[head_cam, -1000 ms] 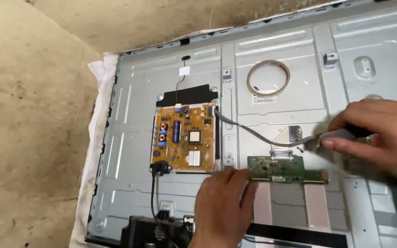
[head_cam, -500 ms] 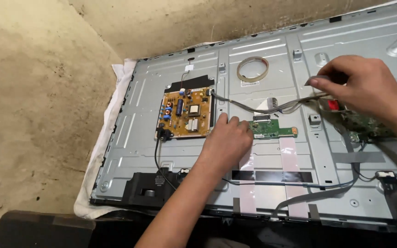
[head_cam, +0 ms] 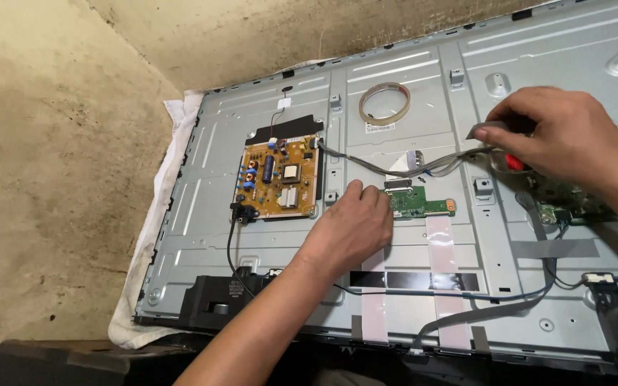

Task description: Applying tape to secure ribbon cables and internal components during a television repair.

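Note:
A flat-screen panel lies face down, its grey metal back (head_cam: 409,93) showing. My left hand (head_cam: 352,230) rests palm down on the metal, fingertips touching the left end of a small green circuit board (head_cam: 427,205); it holds nothing. My right hand (head_cam: 566,136) is pinched on the end of a grey flat cable (head_cam: 395,169) that runs left to a tan power board (head_cam: 280,179). A small red part (head_cam: 513,161) shows under its fingers. Part of a larger green board (head_cam: 574,204) lies under my right wrist.
A tape roll (head_cam: 384,102) lies on the metal above the small board. Two pale ribbon strips (head_cam: 441,243) run down from it. A black speaker (head_cam: 216,300) sits at the lower left edge. White cloth (head_cam: 173,143) pads the panel on a concrete floor (head_cam: 51,179).
My right hand has lifted up and away from the small board with the grey cable end. My left hand stays beside the small board. The view has pulled back.

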